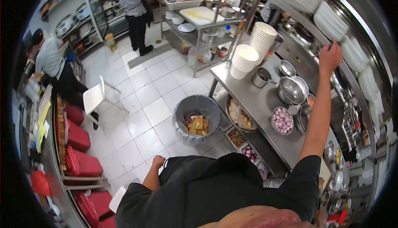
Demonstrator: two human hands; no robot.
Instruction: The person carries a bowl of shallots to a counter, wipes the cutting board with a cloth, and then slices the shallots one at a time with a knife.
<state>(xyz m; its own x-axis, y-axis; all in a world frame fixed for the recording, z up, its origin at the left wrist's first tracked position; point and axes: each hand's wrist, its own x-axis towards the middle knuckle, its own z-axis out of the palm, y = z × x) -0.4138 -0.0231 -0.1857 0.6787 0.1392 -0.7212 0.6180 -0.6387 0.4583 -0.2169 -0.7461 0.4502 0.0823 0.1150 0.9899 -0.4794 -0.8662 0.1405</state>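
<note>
My right arm stretches up to the overhead steel shelf, and my right hand [331, 56] is at its front edge with the fingers apart. Right beside those fingers are stacked white dishes [330, 20], with another stack of white dishes [355, 54] close by. Low at my left side hangs my left hand [158, 161], its fingers curled in and nothing showing in them. Below my right arm, on the steel counter [265, 103], stand a bowl of peeled purple onions [282, 121], a steel colander [291, 90] and a small steel pot [262, 77].
A lined bin [197, 120] with food scraps stands on the tiled floor ahead. Tall stacks of white tubs [243, 62] are at the counter's far end. A white chair [96, 97] and red containers [78, 161] are to the left. Two people [134, 12] [52, 58] stand farther off.
</note>
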